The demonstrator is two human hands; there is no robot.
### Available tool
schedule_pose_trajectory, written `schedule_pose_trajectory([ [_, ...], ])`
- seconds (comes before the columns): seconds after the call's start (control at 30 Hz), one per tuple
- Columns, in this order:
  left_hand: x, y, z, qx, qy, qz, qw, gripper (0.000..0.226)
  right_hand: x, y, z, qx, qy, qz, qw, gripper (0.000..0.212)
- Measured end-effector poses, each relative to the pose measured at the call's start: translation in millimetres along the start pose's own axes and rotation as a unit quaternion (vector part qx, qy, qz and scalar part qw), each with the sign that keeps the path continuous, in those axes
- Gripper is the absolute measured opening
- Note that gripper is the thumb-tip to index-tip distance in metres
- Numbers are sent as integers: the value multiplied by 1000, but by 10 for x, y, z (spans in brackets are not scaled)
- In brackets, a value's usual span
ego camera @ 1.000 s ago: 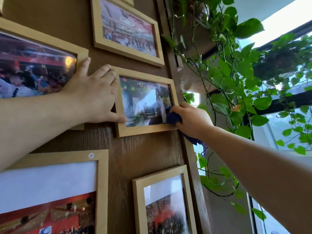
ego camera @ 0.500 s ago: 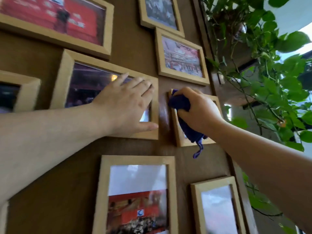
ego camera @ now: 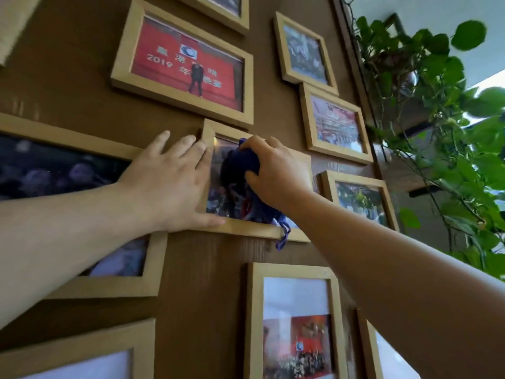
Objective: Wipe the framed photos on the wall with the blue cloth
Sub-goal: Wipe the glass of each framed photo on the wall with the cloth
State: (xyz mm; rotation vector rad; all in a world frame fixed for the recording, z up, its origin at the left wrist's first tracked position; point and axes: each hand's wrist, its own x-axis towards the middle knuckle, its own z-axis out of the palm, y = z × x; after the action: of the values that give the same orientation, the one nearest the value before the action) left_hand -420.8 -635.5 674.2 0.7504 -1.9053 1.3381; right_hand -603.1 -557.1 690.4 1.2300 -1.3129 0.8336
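Note:
Several wooden-framed photos hang on a brown wooden wall (ego camera: 82,86). My right hand (ego camera: 276,173) presses a bunched dark blue cloth (ego camera: 240,165) against the glass of the middle framed photo (ego camera: 246,228); a cloth tail hangs below the frame's bottom edge. My left hand (ego camera: 169,184) lies flat with fingers spread on that frame's left edge, its thumb along the bottom rail. It also overlaps the large dark photo frame (ego camera: 68,170) to the left.
A red-backdrop photo (ego camera: 188,67) hangs above, three small frames (ego camera: 336,124) to the right, and a tall frame (ego camera: 295,324) below. A trailing green plant (ego camera: 451,127) hangs at the wall's right edge beside a bright window.
Both hands have shifted left from the small right-hand frame to the middle frame. The cloth now rests on that frame's glass, and the left hand moved to its left edge.

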Motion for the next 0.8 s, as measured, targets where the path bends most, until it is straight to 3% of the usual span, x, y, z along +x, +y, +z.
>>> schedule_pose_trajectory([
  [0.2,7,-37,113,-41,-2,-16,999,119,159,-326,151,-7,35,19,999,44],
  [0.33,13,-17,141,-58,6,-24,998,118,92,-161,132,-39,33,11,999,35],
  [0.53,40,-5,196,-76,19,-25,997,122,-142,469,72,-74,31,160,984,30],
  [0.63,40,-6,216,-83,26,-24,996,122,-199,552,81,-74,35,190,978,32],
  [0.7,42,-5,213,-85,27,-22,996,122,-174,398,107,-47,37,164,985,33],
  [0.8,41,-8,190,-85,23,-18,996,119,-124,-75,155,-9,14,34,999,33],
])
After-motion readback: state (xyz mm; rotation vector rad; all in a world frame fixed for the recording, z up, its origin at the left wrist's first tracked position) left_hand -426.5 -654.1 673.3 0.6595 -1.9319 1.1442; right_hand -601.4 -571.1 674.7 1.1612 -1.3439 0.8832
